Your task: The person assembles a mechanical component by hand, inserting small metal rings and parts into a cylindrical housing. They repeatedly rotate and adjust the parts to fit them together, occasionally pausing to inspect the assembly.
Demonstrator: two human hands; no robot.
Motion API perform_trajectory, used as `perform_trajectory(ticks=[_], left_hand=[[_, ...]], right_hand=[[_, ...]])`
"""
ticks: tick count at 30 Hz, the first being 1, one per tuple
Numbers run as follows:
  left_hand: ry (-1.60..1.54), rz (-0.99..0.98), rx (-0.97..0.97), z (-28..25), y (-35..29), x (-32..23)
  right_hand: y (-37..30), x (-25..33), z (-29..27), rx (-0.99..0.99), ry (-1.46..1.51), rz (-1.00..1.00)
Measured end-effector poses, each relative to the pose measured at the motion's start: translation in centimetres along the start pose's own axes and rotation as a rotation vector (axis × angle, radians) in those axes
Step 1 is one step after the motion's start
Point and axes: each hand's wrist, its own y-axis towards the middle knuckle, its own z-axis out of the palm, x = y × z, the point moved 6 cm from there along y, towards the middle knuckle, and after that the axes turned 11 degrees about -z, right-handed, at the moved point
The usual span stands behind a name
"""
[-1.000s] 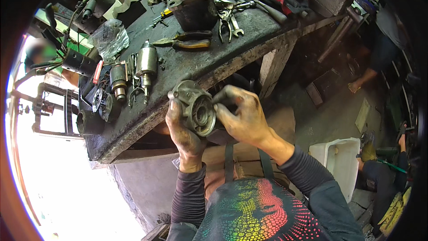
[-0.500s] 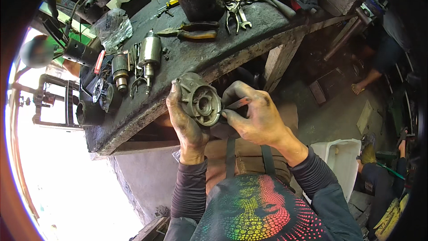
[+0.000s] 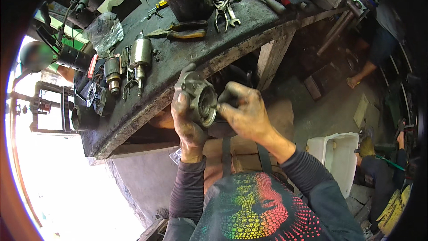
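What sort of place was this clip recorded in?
Probably a mechanical repair workshop: yellow-handled pliers and an open-end wrench lie on a dark, stained workbench, and the left hand holds a round metal housing.

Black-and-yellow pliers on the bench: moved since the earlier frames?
No: against the bench edge and dark metal cylinder, the pliers keep their place; only the view shifted.

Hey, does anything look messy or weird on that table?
Nothing looks spilled. Just the crumpled clear plastic bag on the workbench looks a bit odd: it's loose wrapping lying near metal machine parts.
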Motion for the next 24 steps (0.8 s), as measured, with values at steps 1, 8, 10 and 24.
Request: perform_trajectory(ticks=[1,8,10,24], left_hand=[[-0.072,-0.054,-0.008,-0.1,0.0,0.2],[-0.102,-0.13,-0.1,0.4,0.4,-0.6],[-0.144,-0.178,-0.053,0.7,0.6,-0.5],[-0.079,-0.217,0.043,1.0,0.6,0.1]], right_hand=[[-0.1,1.4,0.2,0.036,-0.218,-0.234],[0.4,3.1,0.1,0.075,-0.182,-0.395],[0.0,4.6,0.9,0.166,-0.325,-0.643],[-1.1,4.0,0.1,0.206,-0.316,-0.649]])
